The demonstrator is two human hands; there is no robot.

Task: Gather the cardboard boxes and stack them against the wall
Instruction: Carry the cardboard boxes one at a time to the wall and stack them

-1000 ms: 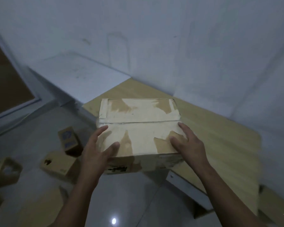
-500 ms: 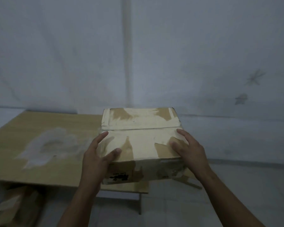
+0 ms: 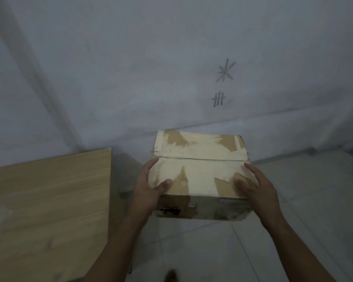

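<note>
Centre frame, my left hand [image 3: 151, 190] and right hand [image 3: 255, 190] clamp the taped cardboard box [image 3: 200, 174] by its sides, thumbs on top; I judge it light, stiff.

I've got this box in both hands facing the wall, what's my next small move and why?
Probably lower the cardboard box to the floor at the foot of the wall, right of the wooden table. Your left hand and right hand hold it up by its sides, and no stack shows there yet.
</note>
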